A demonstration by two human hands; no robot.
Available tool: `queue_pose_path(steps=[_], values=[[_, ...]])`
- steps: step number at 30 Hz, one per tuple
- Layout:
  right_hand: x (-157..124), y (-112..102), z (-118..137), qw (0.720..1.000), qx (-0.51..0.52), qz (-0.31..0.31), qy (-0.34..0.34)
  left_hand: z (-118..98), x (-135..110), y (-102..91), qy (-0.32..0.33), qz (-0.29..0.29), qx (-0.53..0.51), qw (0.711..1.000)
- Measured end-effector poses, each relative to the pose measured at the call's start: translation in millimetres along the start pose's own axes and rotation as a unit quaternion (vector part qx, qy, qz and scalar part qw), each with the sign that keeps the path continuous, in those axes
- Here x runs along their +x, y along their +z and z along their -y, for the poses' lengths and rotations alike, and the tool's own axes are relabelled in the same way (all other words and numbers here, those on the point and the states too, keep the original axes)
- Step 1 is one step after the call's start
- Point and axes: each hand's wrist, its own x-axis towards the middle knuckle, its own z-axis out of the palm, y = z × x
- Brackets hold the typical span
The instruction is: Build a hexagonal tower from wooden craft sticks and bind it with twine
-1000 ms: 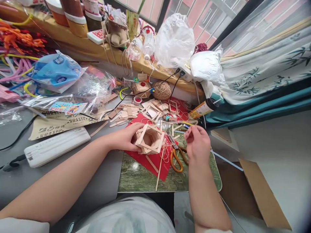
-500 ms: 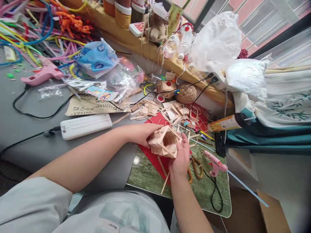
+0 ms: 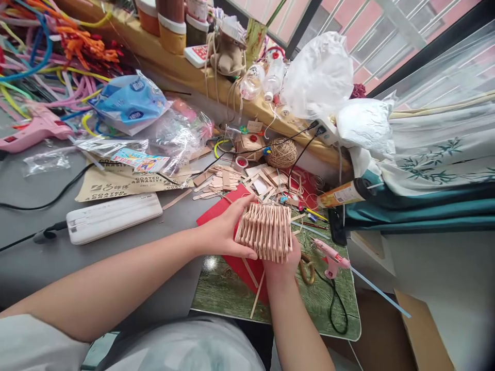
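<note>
Both hands hold a small box of stacked popsicle sticks above a red sheet. My left hand wraps its left side, thumb below and fingers behind. Under its right side, my right hand supports it, most of its fingers hidden by the box. The layered side faces me, so the hollow inside is out of sight. Two loose sticks lie below on the sheet's edge. Scissors with brown handles rest right of my right wrist, partly covered.
A pink glue gun with a long glue stick stands at the right of the green board. Loose popsicle sticks and a twine ball lie behind. At left are a white power strip and another pink glue gun.
The stick box has been tilted in my hands: its open hollow showed before, and now its layered side faces me. The camera view has shifted slightly to the right.
</note>
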Motion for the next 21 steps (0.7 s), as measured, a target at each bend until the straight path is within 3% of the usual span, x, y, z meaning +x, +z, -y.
queue_pose_path(steps=[9,16,18,21], values=[[-7,-2,-4,0.997,-0.079,-0.004,-0.014,-4,-1,10.4,0.056,-0.002,0.051,0.997],[-2,6,-2,0.998,-0.053,-0.020,-0.032,2,-1,13.9,0.069,-0.011,0.064,0.996],[0,10,4,0.998,-0.050,-0.030,-0.036,1,-2,12.8,0.066,-0.033,0.081,0.994],[-5,18,8,0.998,-0.041,-0.034,-0.045,-1,-2,11.3,0.077,-0.110,0.121,0.983]])
